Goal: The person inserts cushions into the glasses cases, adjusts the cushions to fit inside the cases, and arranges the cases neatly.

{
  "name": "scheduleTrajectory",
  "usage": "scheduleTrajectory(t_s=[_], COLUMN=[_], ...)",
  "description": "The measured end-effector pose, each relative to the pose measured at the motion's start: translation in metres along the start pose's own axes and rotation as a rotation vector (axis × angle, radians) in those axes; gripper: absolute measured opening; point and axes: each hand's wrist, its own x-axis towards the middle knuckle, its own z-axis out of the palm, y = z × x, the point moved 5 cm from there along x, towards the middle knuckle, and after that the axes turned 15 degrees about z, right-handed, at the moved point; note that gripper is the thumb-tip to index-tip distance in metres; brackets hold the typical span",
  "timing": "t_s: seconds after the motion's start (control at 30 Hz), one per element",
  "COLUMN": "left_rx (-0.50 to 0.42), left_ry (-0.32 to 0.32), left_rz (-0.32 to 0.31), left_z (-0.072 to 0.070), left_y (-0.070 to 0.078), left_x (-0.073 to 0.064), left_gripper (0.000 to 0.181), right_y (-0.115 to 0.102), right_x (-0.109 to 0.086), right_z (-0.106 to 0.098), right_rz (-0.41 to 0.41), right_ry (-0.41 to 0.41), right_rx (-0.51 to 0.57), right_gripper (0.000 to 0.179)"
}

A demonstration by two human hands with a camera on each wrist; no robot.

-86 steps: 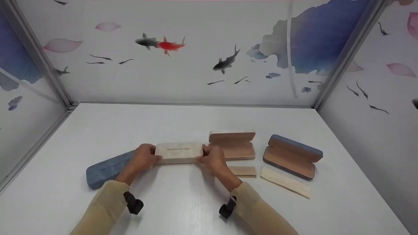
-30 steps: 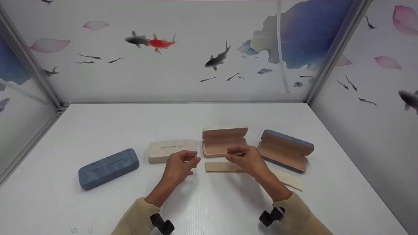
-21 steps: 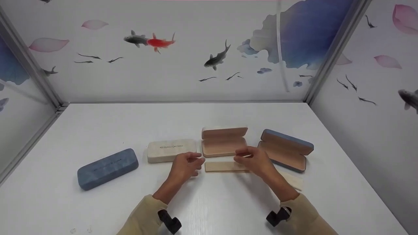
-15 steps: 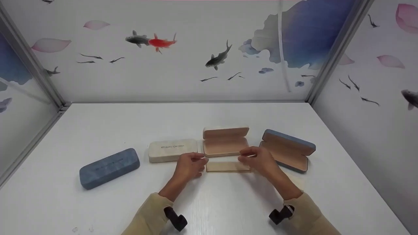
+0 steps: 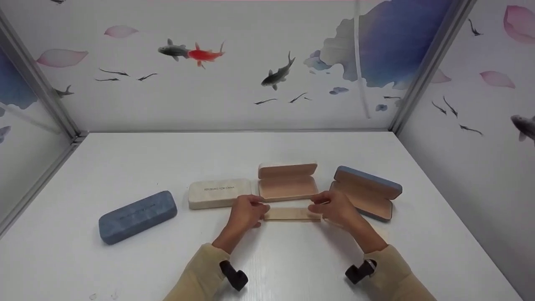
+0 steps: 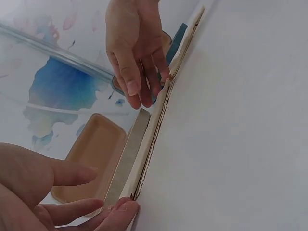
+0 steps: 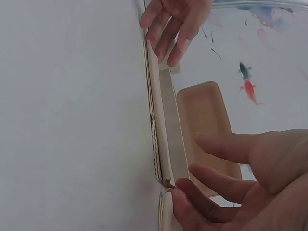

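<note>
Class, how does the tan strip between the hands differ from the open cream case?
The tan strip is thin and flat; the open cream case is boxy, its lid raised.
The tan strip is narrower front to back than the open cream case.
The left hand and right hand flank the tan strip; the open cream case sits beyond it.
Both run left to right.

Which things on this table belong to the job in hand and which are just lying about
Likely in the job:
folded tan cloth, with the left hand and right hand at its ends
open cream case, just behind it

Seemingly lying about:
closed cream case
closed blue case
open blue case
pale cloth, partly hidden
</note>
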Motion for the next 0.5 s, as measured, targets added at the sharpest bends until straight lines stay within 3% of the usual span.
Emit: scheduleTrajectory(t_s=[0.23, 0.5], left_rx=[0.008, 0.031], left_ry=[-0.04, -0.062], left_rz=[-0.021, 0.074], left_z=[0.0043, 0.0046], left_y=[-0.0015, -0.0023], left_x=[0.0041, 0.0085], left_gripper=[0.032, 0.029], right_y=[0.0047, 0.0055], right_x=[0.0008, 0.0025], right_z=[-0.0009, -0.0003], right_rz=[-0.034, -0.019], right_ry=[0.015, 0.059], right_rx=[-0.004, -0.092], right_gripper=[0.03, 0.028])
